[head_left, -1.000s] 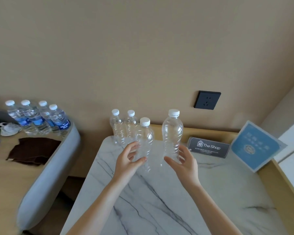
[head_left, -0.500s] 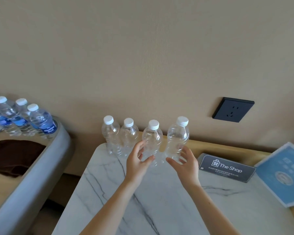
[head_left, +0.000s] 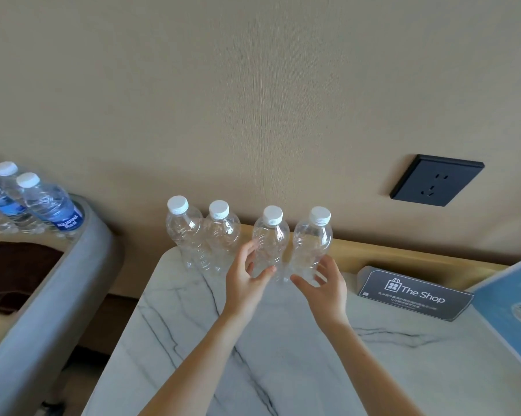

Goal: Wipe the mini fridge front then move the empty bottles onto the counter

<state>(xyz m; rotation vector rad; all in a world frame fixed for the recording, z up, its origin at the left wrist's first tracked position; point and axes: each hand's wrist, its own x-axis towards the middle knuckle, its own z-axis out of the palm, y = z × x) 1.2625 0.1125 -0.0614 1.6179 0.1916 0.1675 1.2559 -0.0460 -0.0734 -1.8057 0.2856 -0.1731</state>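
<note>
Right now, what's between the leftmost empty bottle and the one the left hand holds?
The second bottle, just left of the left hand's third bottle; head view.

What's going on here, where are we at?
A person is handling empty bottles on the marble counter. Four capped ones stand upright in a row by the wall. The left-hand grip is round the third bottle, the right-hand grip round the fourth bottle. The first two bottles stand untouched. Full bottles and a brown cloth sit on the side table at left.
</note>
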